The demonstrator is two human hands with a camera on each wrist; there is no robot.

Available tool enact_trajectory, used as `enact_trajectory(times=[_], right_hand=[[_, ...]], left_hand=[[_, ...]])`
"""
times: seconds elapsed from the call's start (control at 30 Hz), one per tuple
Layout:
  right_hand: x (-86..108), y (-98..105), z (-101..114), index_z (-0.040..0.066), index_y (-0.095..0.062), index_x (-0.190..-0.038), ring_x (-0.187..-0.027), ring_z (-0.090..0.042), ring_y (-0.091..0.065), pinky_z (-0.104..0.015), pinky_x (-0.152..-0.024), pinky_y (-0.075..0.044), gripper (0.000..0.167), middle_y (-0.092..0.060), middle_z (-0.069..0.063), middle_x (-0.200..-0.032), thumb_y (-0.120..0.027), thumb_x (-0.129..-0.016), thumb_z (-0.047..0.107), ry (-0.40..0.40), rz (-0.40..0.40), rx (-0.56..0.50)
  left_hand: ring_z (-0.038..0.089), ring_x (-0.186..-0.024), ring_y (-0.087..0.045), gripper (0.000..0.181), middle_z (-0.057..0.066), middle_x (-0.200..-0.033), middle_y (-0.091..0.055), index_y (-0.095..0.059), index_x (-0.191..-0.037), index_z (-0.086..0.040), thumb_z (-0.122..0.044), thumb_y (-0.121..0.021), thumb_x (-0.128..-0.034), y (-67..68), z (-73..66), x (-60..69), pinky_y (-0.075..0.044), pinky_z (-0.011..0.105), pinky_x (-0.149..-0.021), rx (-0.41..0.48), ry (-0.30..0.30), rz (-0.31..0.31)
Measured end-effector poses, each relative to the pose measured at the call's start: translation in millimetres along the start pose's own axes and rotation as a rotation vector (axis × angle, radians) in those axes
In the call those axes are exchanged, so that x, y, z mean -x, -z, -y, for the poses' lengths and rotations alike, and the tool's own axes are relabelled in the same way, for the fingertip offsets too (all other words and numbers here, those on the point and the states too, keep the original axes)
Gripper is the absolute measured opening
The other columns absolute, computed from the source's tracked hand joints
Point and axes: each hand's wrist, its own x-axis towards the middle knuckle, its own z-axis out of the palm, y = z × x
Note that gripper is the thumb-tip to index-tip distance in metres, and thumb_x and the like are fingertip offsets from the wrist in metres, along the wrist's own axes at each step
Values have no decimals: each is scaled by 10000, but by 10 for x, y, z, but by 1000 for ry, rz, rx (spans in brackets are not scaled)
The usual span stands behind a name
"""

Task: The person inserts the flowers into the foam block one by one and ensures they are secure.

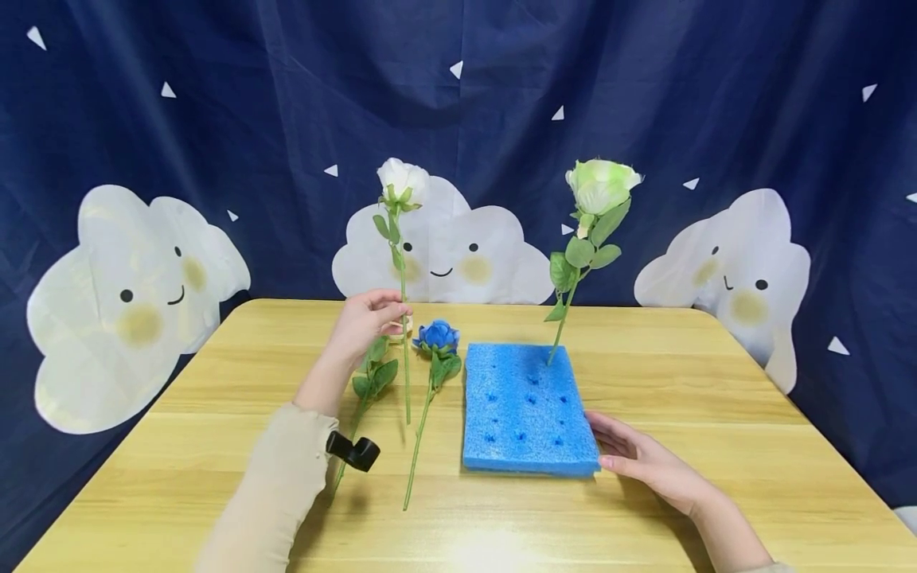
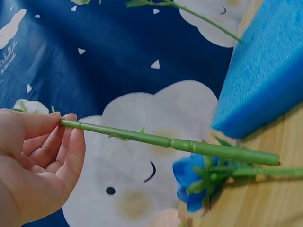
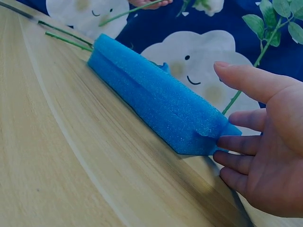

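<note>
I see the left hand [image 1: 372, 314] pinching the white rose [image 1: 404, 179] upright above the tabletop [image 1: 702, 382], near the blue rose [image 1: 438, 338]; the right hand [image 1: 648, 464], fingers loosely apart, touches the foam [image 1: 516, 415] holding the green rose [image 1: 600, 189].

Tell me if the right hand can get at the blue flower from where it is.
Probably not straight across: the blue foam block lies between the right hand and the blue flower.

Creased beige sleeve [image 1: 268, 477], black wrist device [image 1: 366, 454]
</note>
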Motion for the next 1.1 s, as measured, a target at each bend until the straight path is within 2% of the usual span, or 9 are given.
enact_trajectory(times=[0.2, 0.43, 0.53, 0.63, 0.77, 0.93, 1.0, 1.1], right_hand=[[2, 1, -8, -83, -157, -1435, -1215, 47, -383, -117, -981, -305, 577, -146, -303, -1471, -456, -967, 76, 5, 7, -7], [3, -4, -20, -80, -167, -1435, -1210, 55, -383, -117, -982, -300, 569, -164, -289, -1473, -453, -970, 83, -7, -13, 2], [-4, -5, -20, -76, -164, -1437, -1209, 59, -382, -113, -980, -301, 573, -164, -285, -1475, -455, -970, 85, -11, -14, -1], [-8, -1, -20, -79, -157, -1437, -1209, 60, -381, -113, -978, -305, 577, -159, -289, -1475, -454, -970, 84, -11, -8, -3], [-2, 2, -18, -86, -154, -1434, -1205, 54, -390, -117, -975, -314, 580, -156, -301, -1469, -457, -970, 86, -8, -7, -7], [2, -4, 0, -89, -151, -1433, -1198, 60, -394, -115, -969, -318, 593, -156, -305, -1467, -468, -966, 93, -13, -9, -8], [9, -4, 7, -83, -151, -1436, -1224, 21, -384, -117, -972, -316, 600, -156, -300, -1470, -474, -963, 94, -19, -9, -6], [23, -5, 20, -68, -146, -1443, -1319, -182, -311, -119, -976, -311, 613, -148, -289, -1477, -483, -957, 94, -26, 1, -6]], left_hand=[[106, -735, -630, 234, 36, -828, -657, -540, -1089, 135, 4, -566, -898, -189, -99, -78, -547, 225, -643, -5, -70, -27], [136, -806, -635, 260, 151, -949, -668, -545, -1123, 108, -32, -576, -905, -405, -185, -180, -552, 286, -725, -32, -69, 24], [211, -877, -633, 285, 198, -1017, -652, -550, -1152, 97, -44, -580, -907, -498, -212, -231, -549, 292, -738, -40, -66, 43], [254, -912, -629, 261, 221, -1033, -645, -567, -1134, 91, -37, -579, -906, -599, -222, -285, -549, 324, -756, -44, -87, 57], [228, -873, -641, 199, 230, -1004, -653, -591, -1063, 101, -13, -577, -900, -733, -202, -342, -554, 332, -740, -37, -128, 59], [268, -884, -647, 205, 215, -979, -661, -609, -1064, 95, -8, -595, -887, -853, -150, -400, -558, 300, -715, -12, -132, 42], [271, -891, -648, 220, 208, -980, -661, -609, -1079, 92, -14, -601, -886, -895, -127, -425, -557, 299, -718, -4, -129, 40], [282, -893, -648, 234, 207, -974, -660, -607, -1092, 96, -11, -602, -885, -945, -107, -450, -557, 317, -730, 8, -132, 31]])
